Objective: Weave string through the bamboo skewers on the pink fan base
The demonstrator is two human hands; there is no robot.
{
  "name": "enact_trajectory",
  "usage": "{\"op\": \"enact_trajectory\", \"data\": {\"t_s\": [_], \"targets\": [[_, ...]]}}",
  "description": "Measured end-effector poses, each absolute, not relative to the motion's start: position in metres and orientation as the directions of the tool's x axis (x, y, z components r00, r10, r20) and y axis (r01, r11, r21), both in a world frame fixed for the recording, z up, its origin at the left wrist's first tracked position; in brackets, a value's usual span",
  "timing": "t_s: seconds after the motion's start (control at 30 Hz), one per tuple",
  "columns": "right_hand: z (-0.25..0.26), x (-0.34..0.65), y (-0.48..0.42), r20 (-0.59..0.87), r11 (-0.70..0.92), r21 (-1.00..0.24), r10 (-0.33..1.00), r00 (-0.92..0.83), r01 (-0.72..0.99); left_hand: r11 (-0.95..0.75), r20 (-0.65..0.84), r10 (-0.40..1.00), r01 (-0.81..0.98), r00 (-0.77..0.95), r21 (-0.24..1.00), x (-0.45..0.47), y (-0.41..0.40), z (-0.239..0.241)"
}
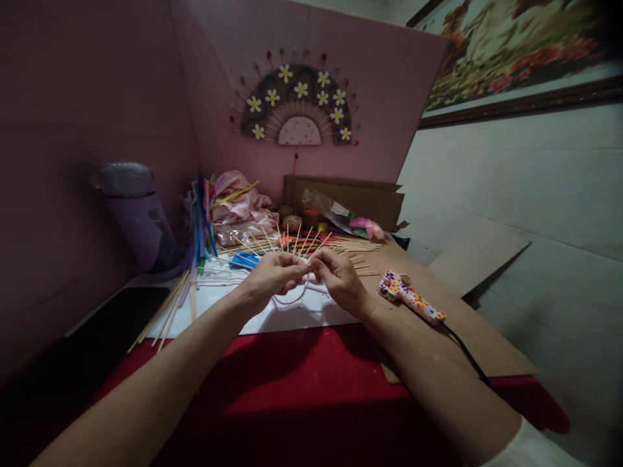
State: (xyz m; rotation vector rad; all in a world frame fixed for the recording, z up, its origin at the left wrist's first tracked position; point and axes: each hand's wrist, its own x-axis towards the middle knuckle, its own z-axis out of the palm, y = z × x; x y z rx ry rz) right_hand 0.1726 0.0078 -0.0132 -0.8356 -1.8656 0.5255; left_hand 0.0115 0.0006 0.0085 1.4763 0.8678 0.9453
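My left hand [273, 277] and my right hand [339, 280] meet above a white sheet [272, 324], each closed in a pinch. Between their fingertips runs a thin pale cord [293, 301], whose slack loop hangs below the hands. Just behind them, thin wooden sticks [308, 239] fan out over the sheet, their inner ends hidden by my fingers. A blue piece [243, 260] lies beyond my left hand. To the right of my right hand, a flower-patterned glue gun [411, 297] rests on brown cardboard.
Pipe cleaners [197, 224] and a purple tumbler [141, 224] stand at the left, near a dark flat panel [121, 308]. Pink cloth [241, 201] and twine [292, 223] lie at the back. A flowered fan [296, 107] hangs on the pink board. The glue gun's cord [464, 350] trails right.
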Motion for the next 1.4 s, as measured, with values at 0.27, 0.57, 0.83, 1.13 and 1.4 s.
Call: {"op": "enact_trajectory", "data": {"t_s": [0.27, 0.57, 0.83, 1.13, 1.4], "targets": [[-0.015, 0.164, 0.007, 0.363, 0.414, -0.909, 0.846, -0.391, 0.052, -0.128, 0.151, 0.974, -0.138, 0.172, 0.982, 0.014, 0.003, 0.006], [-0.009, 0.17, 0.001, 0.244, 0.176, -0.969, 0.807, -0.537, -0.176, -0.256, 0.263, 0.965, -0.192, 0.01, 0.947, 0.009, 0.011, 0.005], [-0.018, 0.16, -0.002, 0.099, 0.19, -0.979, 0.767, -0.634, 0.077, -0.033, 0.094, 0.976, -0.293, 0.196, 0.955, 0.007, 0.005, 0.007], [-0.017, 0.167, -0.001, 0.585, 0.627, -0.735, 0.779, -0.226, 0.258, 0.08, 0.007, 0.945, -0.253, 0.326, 0.964, 0.009, 0.006, 0.006], [-0.019, 0.163, 0.011, 0.503, 0.513, -0.858, 0.845, -0.182, 0.007, 0.087, -0.005, 0.88, -0.15, 0.475, 0.985, 0.012, 0.003, 0.005]]}}
